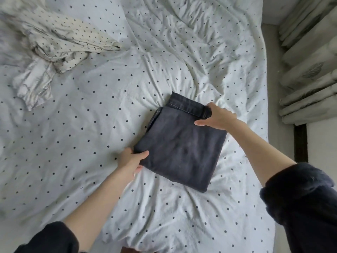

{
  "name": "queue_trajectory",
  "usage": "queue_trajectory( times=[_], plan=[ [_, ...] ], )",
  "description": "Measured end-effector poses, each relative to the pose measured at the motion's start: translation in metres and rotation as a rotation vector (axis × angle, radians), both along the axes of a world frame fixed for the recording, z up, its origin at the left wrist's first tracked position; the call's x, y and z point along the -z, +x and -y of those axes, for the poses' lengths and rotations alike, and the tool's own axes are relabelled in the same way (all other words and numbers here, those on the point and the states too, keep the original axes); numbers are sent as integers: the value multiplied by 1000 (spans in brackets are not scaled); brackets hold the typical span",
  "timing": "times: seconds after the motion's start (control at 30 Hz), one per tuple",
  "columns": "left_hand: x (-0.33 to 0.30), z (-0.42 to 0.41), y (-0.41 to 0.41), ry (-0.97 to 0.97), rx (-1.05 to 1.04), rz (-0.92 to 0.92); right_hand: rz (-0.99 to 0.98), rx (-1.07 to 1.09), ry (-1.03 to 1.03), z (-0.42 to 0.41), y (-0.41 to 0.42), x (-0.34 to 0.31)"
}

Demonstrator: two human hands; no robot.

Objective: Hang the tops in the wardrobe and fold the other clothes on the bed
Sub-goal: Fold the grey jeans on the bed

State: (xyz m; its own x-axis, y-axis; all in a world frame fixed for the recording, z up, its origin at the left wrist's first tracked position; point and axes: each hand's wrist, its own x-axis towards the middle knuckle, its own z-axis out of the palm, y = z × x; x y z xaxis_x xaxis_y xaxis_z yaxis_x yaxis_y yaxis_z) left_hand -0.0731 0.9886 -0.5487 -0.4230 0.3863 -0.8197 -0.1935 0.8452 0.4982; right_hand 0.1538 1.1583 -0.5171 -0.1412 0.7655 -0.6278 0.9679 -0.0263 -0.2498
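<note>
Dark grey jeans (180, 145), folded into a compact rectangle, lie on the bed (91, 125) right of centre. My left hand (131, 159) grips the near-left corner of the fold, thumb on top and fingers tucked underneath. My right hand (218, 115) holds the far-right corner at the waistband, thumb stretched across the denim. A crumpled cream garment with dark dots (60, 44) lies at the bed's far left, with a pale striped cloth (34, 88) bunched below it.
The duvet is white with small dark dots and heavily creased. The bed's right edge runs beside a strip of beige floor (271, 70). Pale curtains (310, 61) hang in folds at the far right above a dark frame (300, 143).
</note>
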Motion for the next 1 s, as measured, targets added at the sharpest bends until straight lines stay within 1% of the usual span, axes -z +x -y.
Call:
queue_trajectory(
  times=[0.07,0.13,0.17,0.23,0.27,0.3,0.33,0.37,0.47,0.53,0.63,0.73,0.83,0.9,1.0],
  plan=[
    [-6,-6,-5,49,23,-68,-25,55,-30,6,5,-8],
    [-15,-17,-12,118,133,-221,-43,83,-67,17,16,-16],
    [-21,-25,-16,163,195,-321,-65,91,-126,27,22,-16],
    [-31,-43,-21,269,330,-506,-119,109,-330,55,35,-11],
    [-34,-52,-23,332,396,-557,-130,135,-439,68,39,-8],
    [-33,-58,-23,379,452,-582,-137,177,-498,77,41,-4],
    [-31,-61,-22,403,484,-588,-163,236,-491,83,41,1],
    [-28,-61,-22,407,472,-575,-204,299,-435,84,40,4],
    [-17,-44,-25,339,271,-459,-333,482,-249,76,33,7],
    [-9,-25,-31,299,235,-327,-390,560,-230,73,33,8],
    [-2,-5,-39,214,233,-87,-443,580,-320,73,42,13],
    [1,-6,-50,158,311,83,-478,579,-400,69,48,17],
    [3,-9,-59,122,328,260,-477,561,-447,67,47,18],
    [6,-8,-61,122,328,310,-518,558,-479,70,44,18],
    [7,-9,-55,138,300,277,-601,597,-519,77,42,13]
  ],
)
